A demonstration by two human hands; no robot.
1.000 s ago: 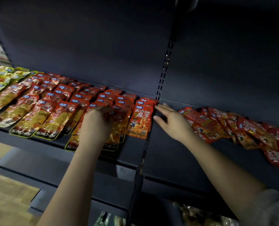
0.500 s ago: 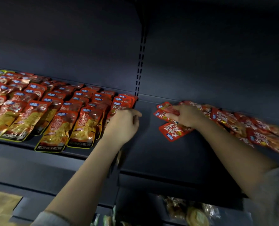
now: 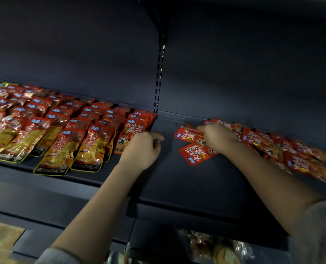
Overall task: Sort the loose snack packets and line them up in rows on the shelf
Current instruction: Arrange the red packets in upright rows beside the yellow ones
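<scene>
On the dark blue-grey metal shelf (image 3: 177, 180), seen from my head camera, my two bare arms reach up and forward. My left hand (image 3: 141, 149) sits at the right end of the ordered rows of glossy red and orange foil snack packets (image 3: 66, 134), its fingers curled inward with the thumb jutting out to the right; it lies over the lower edge of the nearest red packet with large white characters and a cartoon figure (image 3: 132, 130), but I cannot tell whether it actually pinches that packet or only rests against it. Those rows run from the shelf's back wall toward its front lip, overlapping like tiles, with two of the front packets showing the word KONCHEW along their bottom edge. My right hand (image 3: 218, 137) is farther right, past the slotted black upright (image 3: 159, 77) in the back panel, fingers bent down onto a loose heap of small red packets (image 3: 284, 149) that sprawls along the right part of the shelf. Under its fingertips lies one flat red packet (image 3: 189, 135), and another red packet (image 3: 196, 153) lies just in front of it, turned at an angle; whether my fingers grip either one is unclear. Below, on a lower shelf, clear wrapped snacks (image 3: 215, 248) show dimly.
</scene>
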